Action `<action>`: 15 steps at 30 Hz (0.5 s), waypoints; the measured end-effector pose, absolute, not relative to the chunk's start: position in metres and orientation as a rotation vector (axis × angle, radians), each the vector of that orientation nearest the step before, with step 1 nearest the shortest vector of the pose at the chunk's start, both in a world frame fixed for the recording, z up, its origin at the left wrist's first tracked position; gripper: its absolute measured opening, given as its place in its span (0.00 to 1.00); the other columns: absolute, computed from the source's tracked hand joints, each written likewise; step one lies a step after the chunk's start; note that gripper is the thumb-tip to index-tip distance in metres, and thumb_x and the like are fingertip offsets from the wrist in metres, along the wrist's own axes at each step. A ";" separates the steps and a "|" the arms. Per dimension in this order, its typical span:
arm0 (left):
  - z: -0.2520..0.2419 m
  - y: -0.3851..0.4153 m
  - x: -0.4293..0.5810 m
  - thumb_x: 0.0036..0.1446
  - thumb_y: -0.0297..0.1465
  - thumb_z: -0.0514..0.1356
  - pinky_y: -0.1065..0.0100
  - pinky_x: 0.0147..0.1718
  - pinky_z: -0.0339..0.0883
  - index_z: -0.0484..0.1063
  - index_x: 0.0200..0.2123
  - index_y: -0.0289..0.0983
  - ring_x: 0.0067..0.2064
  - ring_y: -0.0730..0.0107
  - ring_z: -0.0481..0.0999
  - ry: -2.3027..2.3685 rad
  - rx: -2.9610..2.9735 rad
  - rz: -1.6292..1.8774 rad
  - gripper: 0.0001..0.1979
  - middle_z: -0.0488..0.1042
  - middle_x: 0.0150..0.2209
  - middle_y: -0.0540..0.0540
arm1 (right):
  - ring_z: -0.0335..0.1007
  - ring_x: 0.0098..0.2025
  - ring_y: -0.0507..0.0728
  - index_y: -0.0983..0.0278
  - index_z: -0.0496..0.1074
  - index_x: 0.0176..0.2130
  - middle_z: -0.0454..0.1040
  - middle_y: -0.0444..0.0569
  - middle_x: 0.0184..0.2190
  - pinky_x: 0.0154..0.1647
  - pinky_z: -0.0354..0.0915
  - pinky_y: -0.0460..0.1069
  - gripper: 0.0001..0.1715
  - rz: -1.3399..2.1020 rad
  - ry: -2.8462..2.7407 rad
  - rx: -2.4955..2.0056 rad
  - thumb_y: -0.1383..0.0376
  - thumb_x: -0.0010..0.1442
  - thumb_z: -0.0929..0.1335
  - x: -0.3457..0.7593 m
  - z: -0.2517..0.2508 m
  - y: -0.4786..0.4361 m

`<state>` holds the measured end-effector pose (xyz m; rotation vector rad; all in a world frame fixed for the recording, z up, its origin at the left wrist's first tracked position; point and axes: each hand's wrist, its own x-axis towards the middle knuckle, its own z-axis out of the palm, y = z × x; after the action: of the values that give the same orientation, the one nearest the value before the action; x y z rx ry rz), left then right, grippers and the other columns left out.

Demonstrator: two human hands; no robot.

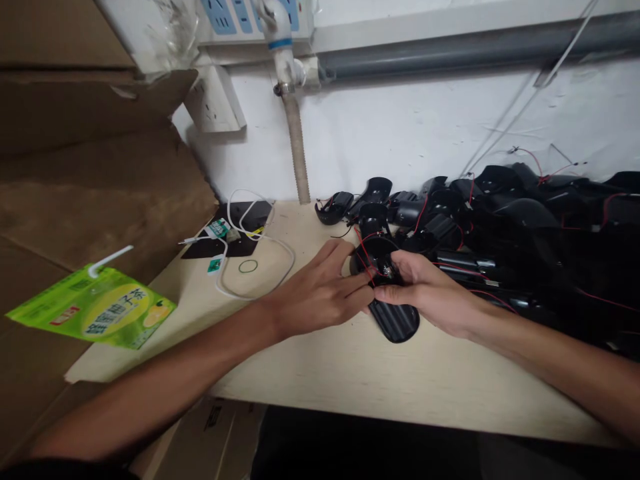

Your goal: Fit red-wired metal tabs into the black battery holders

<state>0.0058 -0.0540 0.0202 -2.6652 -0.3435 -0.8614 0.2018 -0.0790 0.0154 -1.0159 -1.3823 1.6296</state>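
A black plastic shell part (pixel 395 319) with red wires lies on the pale wooden table (pixel 350 373) in the middle of the view. My right hand (pixel 430 293) grips it from the right, fingers curled round its upper end where a small metal piece shows. From the left, my left hand (pixel 320 293) comes in with its fingers pressed together in a pinch at the same spot, touching the red wires. The fingertips of both hands meet over the part. What the left fingers pinch is too small to make out.
A large heap of similar black parts with red wires (pixel 500 213) fills the table's right side against the white wall. A white cable and a black pad (pixel 235 233) lie at back left. A green drink carton with a straw (pixel 100 307) rests on cardboard boxes at left.
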 end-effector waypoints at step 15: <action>0.040 -0.056 -0.010 0.59 0.28 0.60 0.70 0.25 0.72 0.72 0.41 0.36 0.30 0.73 0.77 -0.196 -2.412 -0.995 0.06 0.80 0.40 0.46 | 0.71 0.24 0.53 0.62 0.65 0.54 0.71 0.44 0.29 0.21 0.68 0.46 0.30 1.688 -1.640 -1.026 0.61 0.54 0.73 0.235 0.031 -0.069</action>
<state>-0.0099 -0.0559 0.0404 -2.4120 -0.1962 -0.9950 0.2350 -0.0686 0.0311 -1.0260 -1.6398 1.6882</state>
